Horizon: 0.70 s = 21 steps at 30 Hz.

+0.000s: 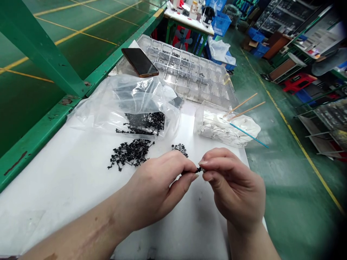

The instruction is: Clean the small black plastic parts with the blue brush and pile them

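The left hand (pixel 151 187) and the right hand (pixel 233 184) meet above the near part of the white worktop (pixel 54 213), both almost closed, thumbs and fingers pinching a small black part (pixel 200 169) between them (too small to make out its detail). Just far of the hands sits a little cluster of metal rings (pixel 179 149), with a loose heap of black branched parts (pixel 130 153) to its left. A green steel rail (pixel 35 144) runs along the worktop's left edge, while the right edge falls away just past the right hand to a green floor (pixel 284 180) marked with a yellow line. Open white surface spreads left of the hands. Farther off, a clear plastic bag (pixel 121 108) holds more black parts, and a clear compartment tray (pixel 187 68) has small dark pieces in its cells, a smartphone (pixel 139 62) lying at its left end. To the right, a clear box (pixel 208 122) holds white cloth, with two wooden sticks (pixel 244 106) and a blue stick (pixel 246 133) poking out
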Each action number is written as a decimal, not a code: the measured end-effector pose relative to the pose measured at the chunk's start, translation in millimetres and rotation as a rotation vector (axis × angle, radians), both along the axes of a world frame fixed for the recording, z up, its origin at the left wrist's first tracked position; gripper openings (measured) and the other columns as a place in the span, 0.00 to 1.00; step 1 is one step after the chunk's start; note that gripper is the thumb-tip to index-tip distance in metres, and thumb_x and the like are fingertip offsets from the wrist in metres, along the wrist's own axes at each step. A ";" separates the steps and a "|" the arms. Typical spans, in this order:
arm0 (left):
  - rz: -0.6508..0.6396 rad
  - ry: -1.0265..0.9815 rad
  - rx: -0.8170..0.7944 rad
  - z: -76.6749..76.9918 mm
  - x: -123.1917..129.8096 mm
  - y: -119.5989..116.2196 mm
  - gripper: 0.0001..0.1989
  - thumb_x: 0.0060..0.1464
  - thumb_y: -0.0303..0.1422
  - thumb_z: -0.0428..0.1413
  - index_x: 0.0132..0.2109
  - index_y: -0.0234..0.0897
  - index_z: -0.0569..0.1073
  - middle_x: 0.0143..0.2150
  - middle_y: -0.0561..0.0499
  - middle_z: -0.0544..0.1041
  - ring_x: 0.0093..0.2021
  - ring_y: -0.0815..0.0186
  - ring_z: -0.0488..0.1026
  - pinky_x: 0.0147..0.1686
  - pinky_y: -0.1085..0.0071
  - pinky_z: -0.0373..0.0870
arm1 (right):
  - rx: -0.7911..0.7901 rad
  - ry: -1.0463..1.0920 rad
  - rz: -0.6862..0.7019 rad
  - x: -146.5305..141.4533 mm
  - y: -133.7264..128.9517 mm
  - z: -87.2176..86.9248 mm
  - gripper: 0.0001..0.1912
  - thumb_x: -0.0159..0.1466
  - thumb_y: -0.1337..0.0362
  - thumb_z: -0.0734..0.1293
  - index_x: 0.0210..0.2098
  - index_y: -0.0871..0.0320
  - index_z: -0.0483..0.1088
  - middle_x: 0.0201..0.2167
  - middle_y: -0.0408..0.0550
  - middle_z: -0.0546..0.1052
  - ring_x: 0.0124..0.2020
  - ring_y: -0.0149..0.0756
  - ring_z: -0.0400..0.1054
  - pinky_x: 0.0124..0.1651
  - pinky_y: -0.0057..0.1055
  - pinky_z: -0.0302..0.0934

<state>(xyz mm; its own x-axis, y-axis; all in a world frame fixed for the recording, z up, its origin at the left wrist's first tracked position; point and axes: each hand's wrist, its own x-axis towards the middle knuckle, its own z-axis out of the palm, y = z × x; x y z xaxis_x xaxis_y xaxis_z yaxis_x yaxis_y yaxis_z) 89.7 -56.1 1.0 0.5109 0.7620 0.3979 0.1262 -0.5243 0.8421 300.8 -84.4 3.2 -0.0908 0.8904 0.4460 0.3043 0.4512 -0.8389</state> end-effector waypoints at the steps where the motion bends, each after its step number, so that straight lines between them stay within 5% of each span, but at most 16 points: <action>1: 0.000 0.001 0.001 -0.1 -0.2 -0.1 0.05 0.71 0.23 0.56 0.46 0.37 0.75 0.39 0.52 0.76 0.40 0.69 0.74 0.41 0.75 0.67 | 0.000 -0.004 -0.002 -0.1 0.2 -0.1 0.13 0.68 0.74 0.73 0.47 0.50 0.81 0.42 0.44 0.80 0.45 0.35 0.75 0.48 0.34 0.67; 21: -0.020 0.032 -0.007 -2.1 -0.7 -0.5 0.08 0.72 0.23 0.53 0.49 0.38 0.75 0.45 0.49 0.78 0.44 0.67 0.76 0.45 0.72 0.71 | -0.056 0.022 0.045 -0.6 -0.4 1.4 0.20 0.66 0.76 0.75 0.51 0.47 0.82 0.44 0.44 0.80 0.46 0.33 0.75 0.47 0.31 0.70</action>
